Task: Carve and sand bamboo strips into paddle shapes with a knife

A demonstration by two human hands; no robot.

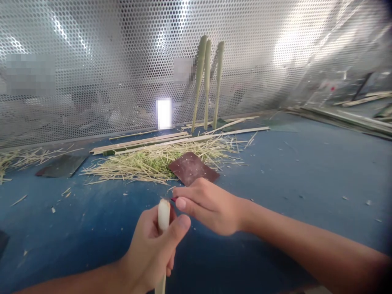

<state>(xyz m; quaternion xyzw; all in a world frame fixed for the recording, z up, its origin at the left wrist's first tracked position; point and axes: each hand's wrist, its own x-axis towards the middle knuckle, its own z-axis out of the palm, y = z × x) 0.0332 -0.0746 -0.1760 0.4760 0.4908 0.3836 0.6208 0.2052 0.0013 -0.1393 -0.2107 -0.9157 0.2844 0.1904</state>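
Observation:
My left hand (154,245) is wrapped round a pale stick (164,214), which looks like bamboo. Its rounded, whitish end points up above the fingers, and its lower part comes out beneath the hand at the bottom of the view. Close beside that end, my right hand (208,206) is closed in a pinch. A small dark red bit shows at its fingertips, near the tip of the stick; the rest of it is hidden by the fingers. Just behind my right hand lies a reddish-brown square sheet (192,167), like sandpaper, dusted with pale specks.
A heap of thin bamboo shavings (141,167) and long strips (147,143) lies across the blue table (275,179). Three greenish shaped sticks (200,73) lean on the perforated metal screen (137,49) behind. At left is a dark sheet (64,165); more strips (367,99) lie far right.

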